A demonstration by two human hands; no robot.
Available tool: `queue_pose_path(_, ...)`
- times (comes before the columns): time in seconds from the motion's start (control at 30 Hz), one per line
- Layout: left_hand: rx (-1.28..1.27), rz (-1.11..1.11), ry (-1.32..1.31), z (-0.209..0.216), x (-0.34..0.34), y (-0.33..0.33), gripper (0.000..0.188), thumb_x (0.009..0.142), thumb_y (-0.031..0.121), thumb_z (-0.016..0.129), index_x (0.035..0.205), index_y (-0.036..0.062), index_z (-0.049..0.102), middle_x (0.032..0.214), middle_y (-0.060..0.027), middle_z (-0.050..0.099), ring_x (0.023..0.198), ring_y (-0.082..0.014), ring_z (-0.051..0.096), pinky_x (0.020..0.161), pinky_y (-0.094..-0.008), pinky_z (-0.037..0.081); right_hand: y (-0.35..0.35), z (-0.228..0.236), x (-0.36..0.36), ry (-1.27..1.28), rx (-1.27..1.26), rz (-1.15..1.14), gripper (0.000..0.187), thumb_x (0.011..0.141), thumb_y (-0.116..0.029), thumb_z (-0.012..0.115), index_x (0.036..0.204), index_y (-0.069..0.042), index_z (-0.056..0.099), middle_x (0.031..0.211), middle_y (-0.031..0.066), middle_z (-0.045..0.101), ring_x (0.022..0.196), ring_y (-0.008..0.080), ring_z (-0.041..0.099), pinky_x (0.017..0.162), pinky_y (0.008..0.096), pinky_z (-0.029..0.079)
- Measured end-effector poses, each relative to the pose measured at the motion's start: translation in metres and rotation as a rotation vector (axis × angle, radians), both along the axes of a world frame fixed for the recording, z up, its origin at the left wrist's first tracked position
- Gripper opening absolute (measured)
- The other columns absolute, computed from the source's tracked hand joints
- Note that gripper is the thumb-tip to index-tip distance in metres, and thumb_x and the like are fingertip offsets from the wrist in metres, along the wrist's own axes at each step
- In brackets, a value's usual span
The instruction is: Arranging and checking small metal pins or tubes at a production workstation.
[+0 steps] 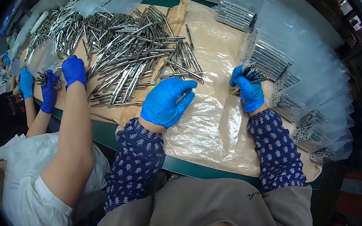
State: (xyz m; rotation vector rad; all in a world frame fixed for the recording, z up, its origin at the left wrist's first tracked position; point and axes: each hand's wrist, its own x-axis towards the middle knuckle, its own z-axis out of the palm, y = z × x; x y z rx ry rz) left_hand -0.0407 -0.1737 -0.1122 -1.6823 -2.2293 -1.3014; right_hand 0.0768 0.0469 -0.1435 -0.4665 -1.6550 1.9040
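Dull grey cloth garment (170,217) fills the bottom centre. Upper left: big heap of loose, slim silver metal rods (125,52), so I'd say plenty left. Mid-frame, the blue-gloved left hand (166,102) looks empty, thumb and fingers parted. Right of centre, the blue-gloved right hand (250,92) grips a small bunch of rods (255,76). Further right, several clear plastic bags (313,60) already hold rods.

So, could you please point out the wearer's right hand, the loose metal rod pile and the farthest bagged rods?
Wearer's right hand (252,93): head view, gloved back.
Loose metal rod pile (125,44): head view, its middle.
Farthest bagged rods (235,13): head view, middle shafts.
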Motion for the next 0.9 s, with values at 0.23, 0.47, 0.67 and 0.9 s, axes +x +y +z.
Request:
queue_pose_path(0.23,-0.385,0.111,0.297,0.032,-0.005,0.033,0.037,0.07,0.01,0.068,0.106,0.0073,0.058,0.104,-0.0133,0.054,0.097,-0.0321,0.051,0.082,-0.0385,0.044,0.01,-0.007,0.002,-0.057,-0.161,0.083,0.016,0.077,-0.001,0.053,0.092,-0.001,0.058,0.074,0.0057,0.057,0.062,0.016,0.056,0.058,0.0276,0.048)
queue_pose_path(0.47,-0.573,0.061,0.651,-0.004,-0.033,0.065,0.018,0.072,0.015,0.056,0.088,0.0064,0.057,0.092,-0.0112,0.053,0.092,-0.0308,0.05,0.08,-0.0411,0.041,0.016,-0.014,0.004,-0.045,-0.263,0.156,0.019,0.077,-0.002,0.056,0.095,0.0,0.059,0.08,0.0068,0.06,0.066,0.0155,0.058,0.059,0.0271,0.048)
queue_pose_path(0.67,-0.255,-0.166,-0.04,0.03,-0.036,0.067,0.032,0.075,0.007,0.062,0.106,0.0056,0.054,0.09,-0.0122,0.059,0.082,-0.0279,0.059,0.072,-0.0377,0.047,0.017,-0.008,0.001,-0.063,-0.299,0.203,0.02,0.078,-0.002,0.057,0.097,0.001,0.059,0.081,0.0062,0.061,0.068,0.014,0.057,0.061,0.0259,0.048)
queue_pose_path(0.9,-0.887,-0.139,0.461,0.035,-0.064,0.099,0.037,0.072,0.013,0.067,0.108,0.014,0.058,0.091,-0.0097,0.063,0.083,-0.0274,0.062,0.072,-0.0354,0.05,0.018,-0.006,-0.001,-0.109,-0.26,0.221,0.019,0.076,-0.001,0.058,0.095,0.001,0.06,0.08,0.0071,0.061,0.067,0.0133,0.056,0.06,0.0252,0.047)
